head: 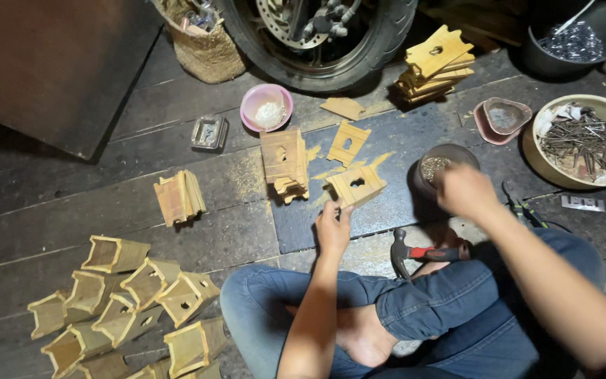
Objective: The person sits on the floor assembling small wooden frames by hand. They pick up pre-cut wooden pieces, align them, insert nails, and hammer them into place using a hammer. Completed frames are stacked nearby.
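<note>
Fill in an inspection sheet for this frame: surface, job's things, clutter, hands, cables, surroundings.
Surface: dark plank floor, sawdust near the middle.
Job's things: small notched wooden box; dark cup of small nails; hammer by the knee.
Clutter: pile of finished boxes; stacked wood panels; pink bowl; big bowl of nails; pliers.
Hands: left hand touches the wooden box; right hand over the cup, grip unclear.
Cables: nothing seen.
Surroundings: motorcycle wheel, woven basket, dark board.
</note>
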